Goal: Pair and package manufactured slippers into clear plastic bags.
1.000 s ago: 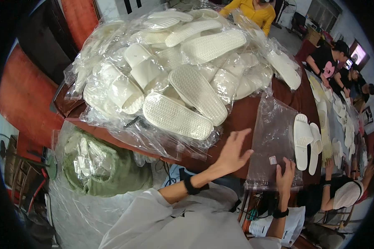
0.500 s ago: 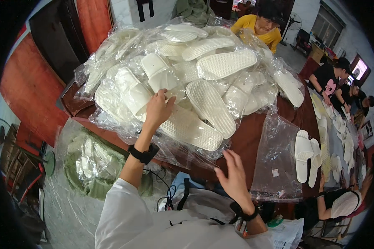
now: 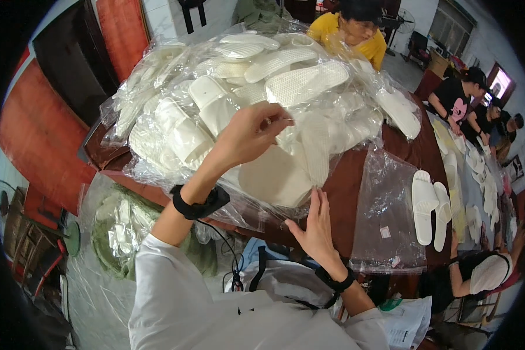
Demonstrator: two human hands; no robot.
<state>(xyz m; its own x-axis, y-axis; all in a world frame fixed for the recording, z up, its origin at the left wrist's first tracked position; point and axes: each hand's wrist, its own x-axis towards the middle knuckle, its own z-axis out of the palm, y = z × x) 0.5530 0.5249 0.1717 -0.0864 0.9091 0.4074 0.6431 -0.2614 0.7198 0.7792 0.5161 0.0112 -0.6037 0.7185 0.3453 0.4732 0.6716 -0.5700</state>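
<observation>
A big heap of white slippers point(image 3: 306, 84) in clear plastic bags covers the brown table. My left hand point(image 3: 252, 135) is raised over the heap's near side with fingers curled into a pinch; any thin film between them is too faint to make out. Beneath it lies a bagged white slipper point(image 3: 274, 178), smooth and partly shadowed. A second, blurred slipper point(image 3: 316, 149) stands tilted beside it. My right hand point(image 3: 318, 227) is open, thumb apart, its fingertips at the near corner of this bag.
To the right, a flat clear bag point(image 3: 385, 216) lies beside an unbagged pair of white slippers point(image 3: 424, 207). A green sack point(image 3: 114, 227) stands on the floor at left. A person in yellow point(image 3: 356, 35) is behind the heap; other people point(image 3: 458, 99) work at a table on the right.
My left hand has risen and moved right from the heap. The near slippers, which showed textured soles, have shifted and now look turned. My right hand has moved slightly up and left.
</observation>
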